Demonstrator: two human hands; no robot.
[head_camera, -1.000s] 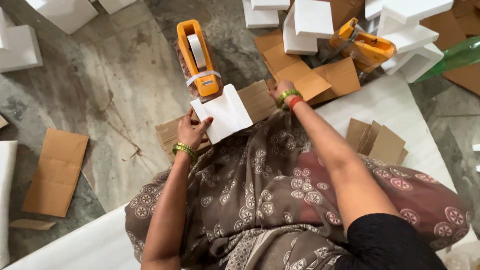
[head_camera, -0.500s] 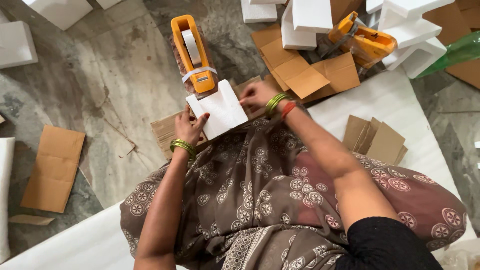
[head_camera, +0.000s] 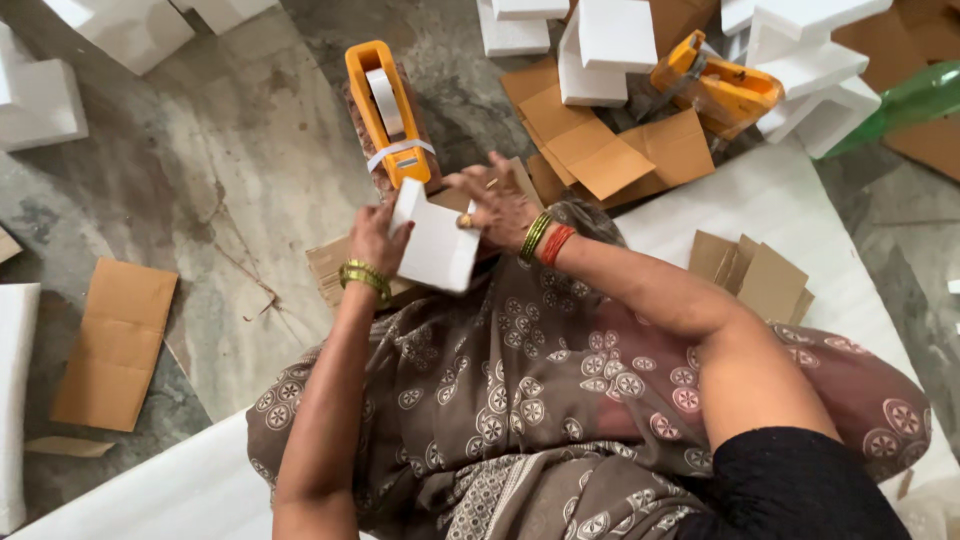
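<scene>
1. At centre frame, over the lap: small white flat foam block (head_camera: 436, 243), clamped in left hand (head_camera: 375, 240).
2. At twelve o'clock, touching: orange desktop tape dispenser (head_camera: 388, 115).
3. Right hand (head_camera: 495, 205) spread across block top, fingers open; likely taping, needing a firm press.

Lit evenly by soft daylight, no harsh shadows. Slight glare on white foam blocks (head_camera: 615, 35). Mild motion blur at right hand (head_camera: 495, 205). Wide-angle stretch twd edges.
</scene>
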